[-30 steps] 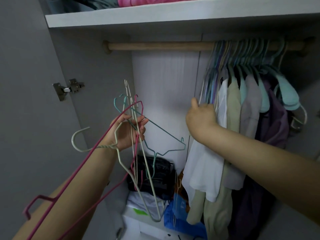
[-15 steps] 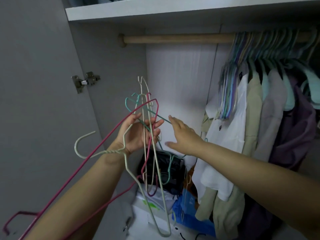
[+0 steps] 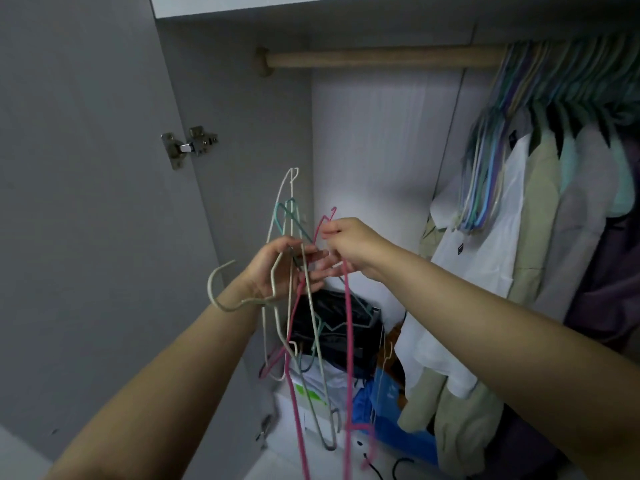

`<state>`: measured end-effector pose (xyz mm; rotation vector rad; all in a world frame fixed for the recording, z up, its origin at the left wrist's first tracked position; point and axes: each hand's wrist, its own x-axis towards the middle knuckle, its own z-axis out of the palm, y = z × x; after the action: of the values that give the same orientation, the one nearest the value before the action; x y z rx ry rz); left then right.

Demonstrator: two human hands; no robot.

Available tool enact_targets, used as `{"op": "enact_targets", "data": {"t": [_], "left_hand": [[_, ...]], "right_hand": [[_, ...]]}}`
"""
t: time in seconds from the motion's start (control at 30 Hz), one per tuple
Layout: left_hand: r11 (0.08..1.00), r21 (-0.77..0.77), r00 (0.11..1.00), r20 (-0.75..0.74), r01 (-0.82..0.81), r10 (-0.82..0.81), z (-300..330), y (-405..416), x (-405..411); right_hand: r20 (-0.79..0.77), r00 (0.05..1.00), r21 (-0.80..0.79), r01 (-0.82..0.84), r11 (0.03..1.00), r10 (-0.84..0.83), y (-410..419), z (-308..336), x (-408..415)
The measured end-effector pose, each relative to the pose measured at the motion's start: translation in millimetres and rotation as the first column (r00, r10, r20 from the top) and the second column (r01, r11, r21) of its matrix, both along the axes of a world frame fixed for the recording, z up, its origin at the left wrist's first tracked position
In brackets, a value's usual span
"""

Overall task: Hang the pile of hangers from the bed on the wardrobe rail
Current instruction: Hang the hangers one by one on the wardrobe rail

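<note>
hangers (image 3: 294, 271), a tangled bunch of thin wire ones in cream, teal and pink, sit in your left hand (image 3: 277, 268), which you hold up in front of the open wardrobe with the fingers curled around the wires where they cross. your right hand (image 3: 349, 244) meets it from the right and pinches the pink hanger (image 3: 348, 341) near its hook, with the long pink wire dropping straight down from your fingers toward the bottom of the frame. one cream hook (image 3: 220, 289) sticks out to the left past your left wrist, and another cream loop rises above both hands. above and behind them the wooden wardrobe rail (image 3: 381, 58) runs across, bare on its left stretch. at its right end a packed row of hung hangers (image 3: 485, 174) and clothes (image 3: 540, 216) fills the rail: a white shirt, beige and pale grey garments, and something purple at the far right. on the wardrobe floor below your hands lie a black bag (image 3: 332, 323), some white folded items and a blue bag (image 3: 398, 434). a metal hinge (image 3: 188, 147) sits on the grey door panel to the left.
</note>
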<state>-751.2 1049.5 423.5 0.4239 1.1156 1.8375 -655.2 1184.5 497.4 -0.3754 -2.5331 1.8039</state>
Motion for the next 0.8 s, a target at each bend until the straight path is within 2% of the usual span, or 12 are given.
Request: {"op": "enact_targets", "data": {"t": [0.13, 0.23, 0.3, 0.5, 0.7, 0.8], "left_hand": [[0.999, 0.035, 0.998, 0.057, 0.030, -0.032, -0.9, -9.9, -11.4], [0.999, -0.051, 0.998, 0.055, -0.002, 0.005, 1.7, -8.9, -15.1], [0.992, -0.118, 0.997, 0.056, -0.040, 0.047, 2.1, -6.8, -17.4], [0.978, -0.194, 0.992, 0.092, -0.071, 0.091, 2.9, -1.3, -24.9], [0.986, -0.136, 0.989, 0.101, -0.093, 0.107, 16.3, 3.5, -25.5], [0.953, -0.172, 0.961, 0.075, -0.250, 0.266, 20.4, 8.5, -28.4]], "right_hand": [[-0.017, 0.996, 0.040, 0.090, 0.995, -0.089, 12.4, -4.4, 0.6], [-0.025, 0.994, 0.083, 0.104, 0.991, -0.102, 19.6, -6.7, 1.7], [-0.028, 0.996, 0.153, 0.092, 0.984, -0.089, 24.1, -9.2, 1.4], [0.031, 0.998, 0.400, 0.043, 0.916, -0.061, 41.0, -20.3, -1.1], [0.016, 0.996, 0.401, 0.079, 0.913, -0.093, 46.3, -23.7, -4.2], [0.049, 0.991, 0.414, 0.093, 0.906, -0.124, 47.6, -25.1, -6.5]]}}
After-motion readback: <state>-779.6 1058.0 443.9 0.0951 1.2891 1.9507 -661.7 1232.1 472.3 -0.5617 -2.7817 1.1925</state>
